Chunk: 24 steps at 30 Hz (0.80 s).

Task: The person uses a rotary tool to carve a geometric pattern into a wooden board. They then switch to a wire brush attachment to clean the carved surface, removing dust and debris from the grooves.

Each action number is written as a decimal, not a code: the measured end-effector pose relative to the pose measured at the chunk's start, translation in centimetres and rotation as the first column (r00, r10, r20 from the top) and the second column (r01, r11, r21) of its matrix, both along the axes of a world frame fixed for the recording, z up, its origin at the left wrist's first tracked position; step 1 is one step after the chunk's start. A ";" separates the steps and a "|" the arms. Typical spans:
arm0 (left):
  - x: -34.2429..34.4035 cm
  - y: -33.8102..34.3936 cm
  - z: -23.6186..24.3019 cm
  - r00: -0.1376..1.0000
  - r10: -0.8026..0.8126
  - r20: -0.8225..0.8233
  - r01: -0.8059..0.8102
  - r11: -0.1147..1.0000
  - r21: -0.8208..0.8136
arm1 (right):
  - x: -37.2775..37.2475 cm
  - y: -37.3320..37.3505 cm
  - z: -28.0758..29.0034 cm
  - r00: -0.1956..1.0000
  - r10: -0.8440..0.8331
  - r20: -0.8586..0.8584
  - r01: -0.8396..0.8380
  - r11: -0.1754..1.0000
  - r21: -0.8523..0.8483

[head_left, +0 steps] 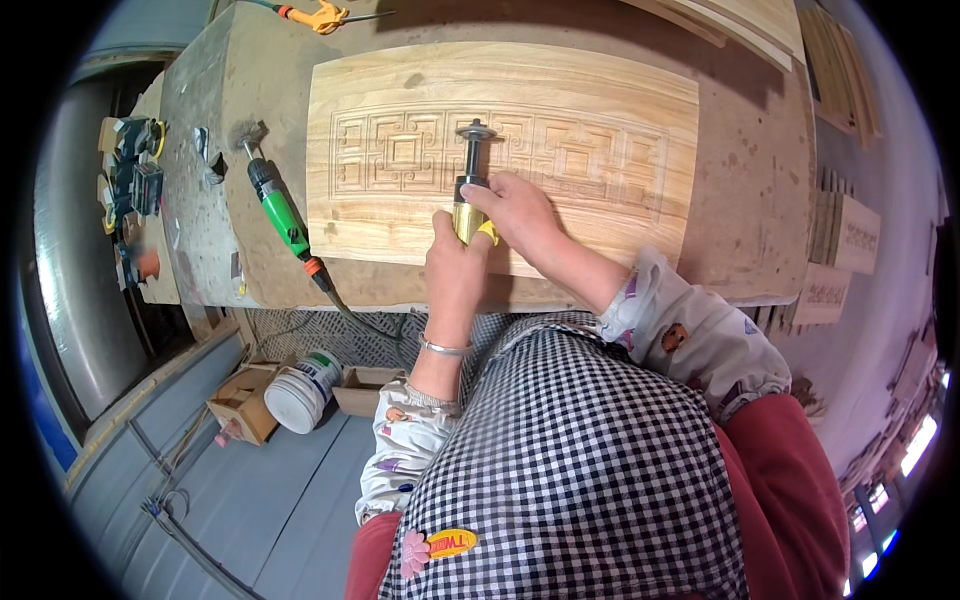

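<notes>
Left hand (456, 262) fingers wrapped round gold-and-black rotary tool (472, 178); right hand (524, 212) fingers grip it nearer the disc end. Tool over carved wooden panel (405, 215), on table (745, 235).

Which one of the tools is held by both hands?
The gold and black tool with the round tip, held by left hand and right hand. The green tool and the orange tool lie untouched on the table.
</notes>
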State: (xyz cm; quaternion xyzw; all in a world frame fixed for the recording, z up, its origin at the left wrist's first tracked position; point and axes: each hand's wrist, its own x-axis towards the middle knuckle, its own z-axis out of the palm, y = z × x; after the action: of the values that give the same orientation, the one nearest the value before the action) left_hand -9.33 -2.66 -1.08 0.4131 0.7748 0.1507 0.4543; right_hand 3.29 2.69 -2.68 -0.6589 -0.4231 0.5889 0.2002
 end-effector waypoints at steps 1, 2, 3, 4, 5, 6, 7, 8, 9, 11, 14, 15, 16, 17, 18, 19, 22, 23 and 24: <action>0.2 0.1 0.4 1.000 -0.030 -0.008 0.030 0.999 -0.016 | 0.2 -0.2 -0.1 1.000 -0.016 -0.009 0.016 1.000 0.008; 0.4 0.3 0.8 0.998 -0.060 -0.016 0.059 0.998 -0.032 | 0.6 -0.6 -0.1 0.999 -0.033 -0.019 0.033 0.999 0.015; 0.6 0.4 1.2 0.996 -0.090 -0.023 0.089 0.995 -0.047 | 0.9 -0.8 0.0 0.998 -0.049 -0.028 0.050 0.998 0.024; 0.6 0.4 1.3 0.996 -0.090 -0.017 0.089 0.995 -0.042 | 0.9 -0.8 -0.2 0.999 -0.043 -0.010 0.044 0.999 0.023; 0.7 0.4 1.5 0.996 -0.090 -0.012 0.089 0.995 -0.038 | 0.9 -0.8 -0.5 0.999 -0.037 0.007 0.037 0.999 0.023; 0.7 0.4 1.5 0.996 -0.089 -0.007 0.089 0.996 -0.032 | 0.9 -0.8 -0.7 0.999 -0.031 0.024 0.031 0.999 0.024; 0.7 0.3 1.5 0.998 -0.070 -0.001 0.070 0.997 -0.022 | 0.8 -0.7 -0.8 0.999 -0.023 0.027 0.022 0.999 0.037; 0.7 0.2 1.3 0.999 -0.051 0.006 0.051 0.999 -0.012 | 0.7 -0.7 -0.9 0.999 -0.015 0.030 0.014 0.999 0.051; 0.6 0.0 1.1 0.999 -0.033 0.011 0.033 0.999 -0.005 | 0.6 -0.7 -0.8 0.999 -0.009 0.032 0.007 0.998 0.062; 0.5 0.0 0.9 1.000 -0.025 -0.007 0.025 1.000 -0.004 | 0.4 -0.3 -0.8 1.000 0.007 0.007 -0.008 0.999 0.049; 0.1 0.2 1.0 0.998 -0.055 -0.028 0.054 0.998 -0.010 | 0.2 -0.3 -0.9 1.000 0.005 -0.014 -0.004 0.999 0.044; 0.1 0.2 1.1 0.997 -0.072 -0.032 0.071 0.997 -0.014 | 0.3 -0.4 -0.9 1.000 0.000 -0.017 0.001 0.999 0.043; 0.0 0.2 1.0 0.997 -0.072 -0.037 0.072 0.997 -0.013 | 0.2 -0.5 -0.9 1.000 -0.002 -0.022 0.002 0.999 0.039; -0.1 0.3 1.0 0.996 -0.073 -0.042 0.073 0.997 -0.013 | 0.1 -0.5 -0.9 1.000 -0.003 -0.028 0.004 0.999 0.034; -0.2 0.3 1.0 0.996 -0.078 -0.048 0.078 0.997 -0.012 | 0.1 -0.5 -0.8 0.999 -0.008 -0.034 0.009 1.000 0.029; -0.3 0.1 1.0 0.999 -0.037 -0.027 0.037 0.999 -0.004 | -0.2 -0.5 -0.7 1.000 0.013 -0.024 -0.012 0.999 0.043; -1.4 -1.6 0.4 0.997 0.063 0.034 -0.065 0.996 0.067 | -1.5 -0.8 0.3 0.997 0.075 -0.001 -0.075 0.996 0.057; -2.0 -2.2 0.0 0.995 0.081 0.057 -0.088 0.988 0.124 | -1.9 -1.0 0.8 0.995 0.098 0.004 -0.098 0.994 0.047; -2.2 -2.5 0.4 0.991 0.102 0.083 -0.115 0.977 0.177 | -2.1 -1.3 1.6 0.992 0.125 0.011 -0.125 0.992 0.033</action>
State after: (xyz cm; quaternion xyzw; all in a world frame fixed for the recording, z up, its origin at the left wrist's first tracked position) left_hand -11.48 -5.17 -0.71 0.4042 0.7620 0.2602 0.4339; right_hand 1.21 1.42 -1.11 -0.6301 -0.4743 0.5903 0.1722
